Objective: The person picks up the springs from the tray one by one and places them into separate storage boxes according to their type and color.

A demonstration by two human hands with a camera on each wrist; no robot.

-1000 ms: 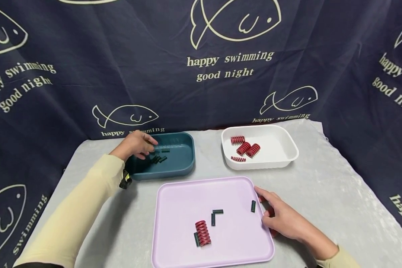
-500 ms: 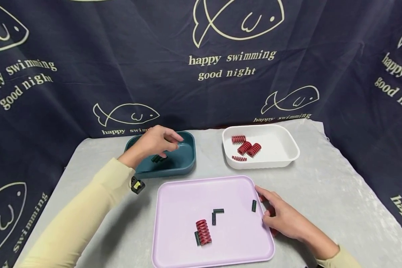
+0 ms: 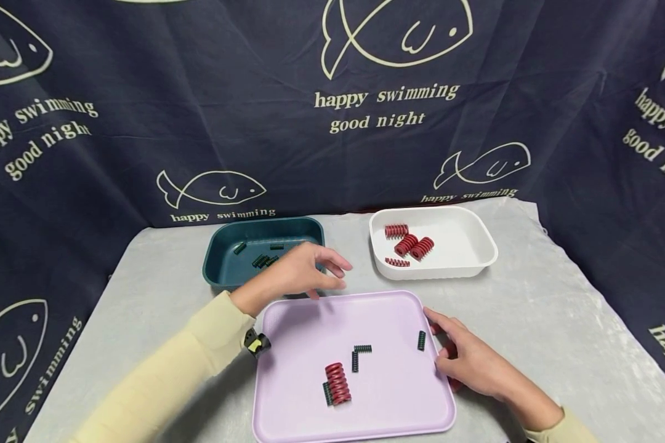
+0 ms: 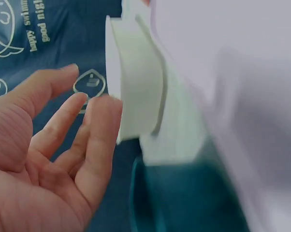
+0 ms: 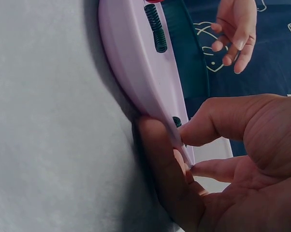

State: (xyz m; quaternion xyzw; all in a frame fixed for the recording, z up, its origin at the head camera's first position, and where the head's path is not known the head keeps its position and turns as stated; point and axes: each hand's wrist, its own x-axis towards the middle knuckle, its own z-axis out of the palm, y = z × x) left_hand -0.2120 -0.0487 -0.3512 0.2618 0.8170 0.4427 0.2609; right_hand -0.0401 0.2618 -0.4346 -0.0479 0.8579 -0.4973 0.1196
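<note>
Left hand (image 3: 305, 269) relaxed, right hand (image 3: 468, 355) gripping tray (image 3: 393, 394), cloth (image 3: 255, 117) reads "happy swimming good night"

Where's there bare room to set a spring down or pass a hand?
Bare: the white bin, right of its red springs; the purple tray, between its left rim and the large red spring; the cloth between white bin and teal bin, with the left hand at its near end. Crowded: the white bin's left side.

The head view looks forward and down; close wrist views face left hand (image 4: 46, 166) and right hand (image 5: 261, 162); all share the tray (image 3: 294, 341).
</note>
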